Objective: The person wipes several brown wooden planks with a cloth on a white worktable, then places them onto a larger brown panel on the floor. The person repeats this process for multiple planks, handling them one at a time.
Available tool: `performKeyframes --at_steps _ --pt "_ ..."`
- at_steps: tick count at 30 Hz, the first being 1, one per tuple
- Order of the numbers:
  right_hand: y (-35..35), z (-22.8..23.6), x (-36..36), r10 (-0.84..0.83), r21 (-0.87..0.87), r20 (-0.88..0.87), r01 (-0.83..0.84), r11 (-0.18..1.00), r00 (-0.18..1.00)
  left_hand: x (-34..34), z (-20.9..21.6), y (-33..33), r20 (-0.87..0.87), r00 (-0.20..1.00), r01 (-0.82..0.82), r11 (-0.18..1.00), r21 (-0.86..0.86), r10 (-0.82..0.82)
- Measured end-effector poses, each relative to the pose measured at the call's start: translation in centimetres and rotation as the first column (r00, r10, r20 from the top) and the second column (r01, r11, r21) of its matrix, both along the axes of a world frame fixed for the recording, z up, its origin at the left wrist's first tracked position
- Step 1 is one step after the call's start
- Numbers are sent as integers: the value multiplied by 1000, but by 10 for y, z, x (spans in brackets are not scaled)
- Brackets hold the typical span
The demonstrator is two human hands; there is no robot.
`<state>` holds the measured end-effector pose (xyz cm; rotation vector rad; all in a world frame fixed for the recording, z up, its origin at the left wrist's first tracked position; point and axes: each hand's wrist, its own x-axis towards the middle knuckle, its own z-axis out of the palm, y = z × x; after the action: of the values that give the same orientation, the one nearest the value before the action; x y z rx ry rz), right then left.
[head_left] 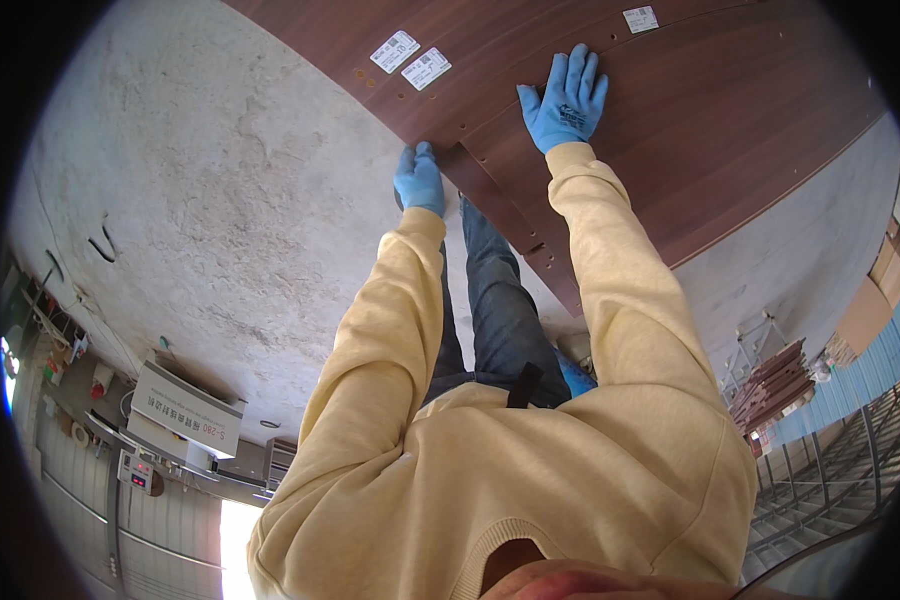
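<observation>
Large dark reddish-brown wood-grain boards (690, 140) lie in front of me, with drilled holes and white labels on them. My right hand (567, 105), in a blue glove, rests flat on the boards with its fingers spread. At their left edge is my left hand (419, 182), also gloved in blue. Its fingers are bent against the edge near a corner, and part of the grip is hidden. From that corner a narrow brown strip (495, 195) with holes runs toward my legs.
Rough grey concrete floor (220, 170) spreads to the left. A white machine (185, 405) and a small control box (138, 473) stand at lower left. On the right, brown panels (775, 385) are stacked near a metal rack, with cardboard (865, 315) behind.
</observation>
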<state>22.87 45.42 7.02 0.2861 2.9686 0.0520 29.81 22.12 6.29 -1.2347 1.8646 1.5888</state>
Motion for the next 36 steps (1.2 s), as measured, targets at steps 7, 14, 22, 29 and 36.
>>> performKeyframes --at_steps 7,14,22,29,36 --pt "1 -5 1 3 -38 -71 -6 999 997 -5 4 2 17 1000 17 1000 -23 -16" --pt "0 -6 2 -13 -70 -79 8 998 997 -7 4 5 23 999 -46 998 -34 46" --pt "-2 -3 0 -33 -73 -56 29 997 998 -8 1 0 -15 998 -60 997 43 61" --pt "3 11 -1 -47 -166 -114 28 986 992 -10 5 -8 46 999 -7 998 67 4" --pt "12 21 -2 -108 -280 -176 55 958 978 -27 52 -4 39 859 409 638 -653 -510"
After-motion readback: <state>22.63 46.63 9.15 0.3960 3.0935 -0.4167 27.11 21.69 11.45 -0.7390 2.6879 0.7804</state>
